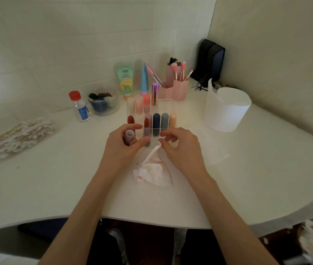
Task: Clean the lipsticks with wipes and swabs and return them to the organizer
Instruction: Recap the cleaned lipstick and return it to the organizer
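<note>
My left hand (122,145) grips an open lipstick (146,124) with a dark red bullet and a mauve tube, and holds its mauve cap (129,136) between the fingers. Just in front of my right hand (182,148), its fingertips pinch the twisted tip of a white wipe (154,172). The rest of the wipe lies crumpled on the table, stained red. Right behind both hands stands the clear organizer (168,106). It holds capped lipsticks: red (130,119), navy (155,122), grey (164,120), peach (173,119), and a back row with a coral one (146,104).
A bag of cotton swabs (22,137) lies at the left. A roll of wipes (226,109) stands at the right. Behind the organizer are a red-capped bottle (80,107), a jar of sponges (103,101), cream tubes (126,81), pink brush holders (179,88) and a black speaker (210,60).
</note>
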`<move>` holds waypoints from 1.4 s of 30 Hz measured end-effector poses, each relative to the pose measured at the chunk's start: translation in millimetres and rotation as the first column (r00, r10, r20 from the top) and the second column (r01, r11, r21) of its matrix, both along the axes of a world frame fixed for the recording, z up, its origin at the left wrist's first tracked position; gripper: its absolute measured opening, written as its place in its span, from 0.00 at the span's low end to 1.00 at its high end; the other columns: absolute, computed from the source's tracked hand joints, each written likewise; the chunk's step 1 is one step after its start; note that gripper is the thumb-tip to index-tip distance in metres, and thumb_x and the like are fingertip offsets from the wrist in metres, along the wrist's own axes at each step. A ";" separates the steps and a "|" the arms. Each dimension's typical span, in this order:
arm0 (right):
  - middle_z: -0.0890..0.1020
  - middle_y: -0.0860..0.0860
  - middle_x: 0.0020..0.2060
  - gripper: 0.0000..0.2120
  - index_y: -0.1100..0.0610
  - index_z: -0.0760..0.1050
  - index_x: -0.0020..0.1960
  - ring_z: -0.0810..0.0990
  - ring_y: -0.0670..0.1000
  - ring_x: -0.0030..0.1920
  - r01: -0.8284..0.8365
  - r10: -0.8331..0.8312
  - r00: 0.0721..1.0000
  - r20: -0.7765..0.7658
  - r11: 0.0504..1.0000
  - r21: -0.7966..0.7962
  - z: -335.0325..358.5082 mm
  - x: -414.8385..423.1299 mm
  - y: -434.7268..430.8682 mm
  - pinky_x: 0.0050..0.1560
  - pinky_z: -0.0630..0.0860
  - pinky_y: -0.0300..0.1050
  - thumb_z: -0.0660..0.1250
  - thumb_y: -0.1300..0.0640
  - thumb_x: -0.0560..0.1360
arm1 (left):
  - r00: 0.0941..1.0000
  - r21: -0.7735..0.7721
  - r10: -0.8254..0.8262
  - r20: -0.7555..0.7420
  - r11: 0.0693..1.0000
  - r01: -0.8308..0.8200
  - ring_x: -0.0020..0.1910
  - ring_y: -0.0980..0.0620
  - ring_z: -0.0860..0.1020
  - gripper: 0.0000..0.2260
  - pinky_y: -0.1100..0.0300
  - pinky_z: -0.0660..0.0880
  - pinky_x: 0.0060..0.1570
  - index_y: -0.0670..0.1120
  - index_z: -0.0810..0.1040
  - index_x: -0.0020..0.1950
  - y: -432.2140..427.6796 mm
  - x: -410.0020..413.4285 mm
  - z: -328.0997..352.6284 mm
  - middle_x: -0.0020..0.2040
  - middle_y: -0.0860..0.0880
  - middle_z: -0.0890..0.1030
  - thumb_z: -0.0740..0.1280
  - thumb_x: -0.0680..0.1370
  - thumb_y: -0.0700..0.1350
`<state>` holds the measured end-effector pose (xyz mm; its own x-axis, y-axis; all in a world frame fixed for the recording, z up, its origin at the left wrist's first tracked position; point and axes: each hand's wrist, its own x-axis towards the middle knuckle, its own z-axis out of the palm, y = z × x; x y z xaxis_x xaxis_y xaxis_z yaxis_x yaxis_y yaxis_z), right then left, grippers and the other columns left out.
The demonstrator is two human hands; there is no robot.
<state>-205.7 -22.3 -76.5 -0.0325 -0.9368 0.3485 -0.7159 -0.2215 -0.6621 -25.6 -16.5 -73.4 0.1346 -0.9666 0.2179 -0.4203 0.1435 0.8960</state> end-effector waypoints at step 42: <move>0.85 0.46 0.46 0.07 0.53 0.83 0.56 0.81 0.45 0.48 -0.382 0.392 0.848 0.357 0.919 -0.102 12.5 23.1 2.1 0.54 0.76 0.40 0.70 0.53 0.80 | 0.823 -0.115 -0.074 -0.563 0.993 0.010 0.28 0.53 0.66 0.18 0.63 0.66 0.28 0.45 0.86 0.48 -0.8 5.3 9.8 0.37 0.40 0.79 0.77 0.66 0.56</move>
